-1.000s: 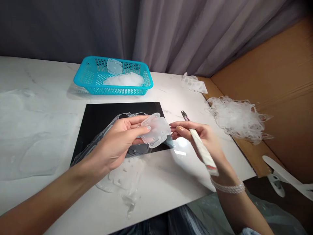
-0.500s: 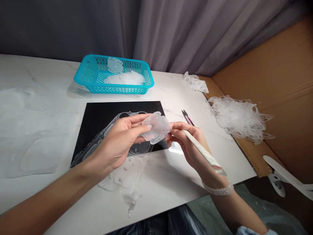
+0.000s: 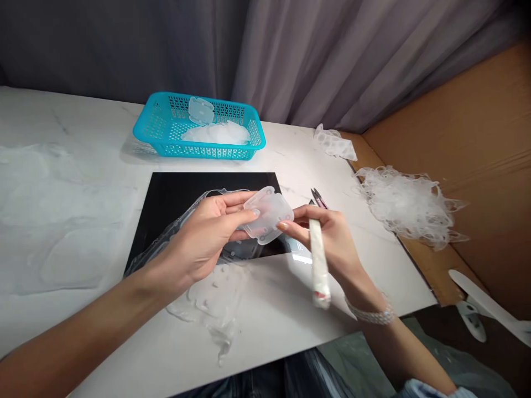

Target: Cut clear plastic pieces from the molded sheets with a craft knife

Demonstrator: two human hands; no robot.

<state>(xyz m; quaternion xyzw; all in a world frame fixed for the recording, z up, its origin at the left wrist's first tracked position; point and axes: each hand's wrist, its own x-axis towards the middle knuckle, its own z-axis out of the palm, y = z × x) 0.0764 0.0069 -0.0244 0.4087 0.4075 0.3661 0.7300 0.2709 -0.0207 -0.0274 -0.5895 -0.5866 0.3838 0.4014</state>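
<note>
My left hand (image 3: 215, 226) pinches a small translucent plastic plate (image 3: 269, 213) with notched edges and small round holes, thumb on top and fingers beneath. My right hand (image 3: 321, 237) holds a slim tool with a white-wrapped handle (image 3: 318, 265), which points down toward me. Its dark far end shows just above the fingers, too small to name. The right thumb rests on the plate's right edge. Below the hands lies a black mat (image 3: 174, 193), partly covered by a clear plastic sheet (image 3: 166, 240) with cut-outs.
A blue basket (image 3: 207, 152) at the back holds more translucent plates. Small scissors or snippers (image 3: 318, 198) lie right of the mat. A heap of clear plastic scraps (image 3: 409, 204) sits at the right by a cardboard wall (image 3: 477, 138). Plastic sheets (image 3: 78, 254) lie at left.
The wrapped handle has swung from slanting right to pointing nearly straight down. My right thumb has come onto the plate's edge. My left hand keeps its hold.
</note>
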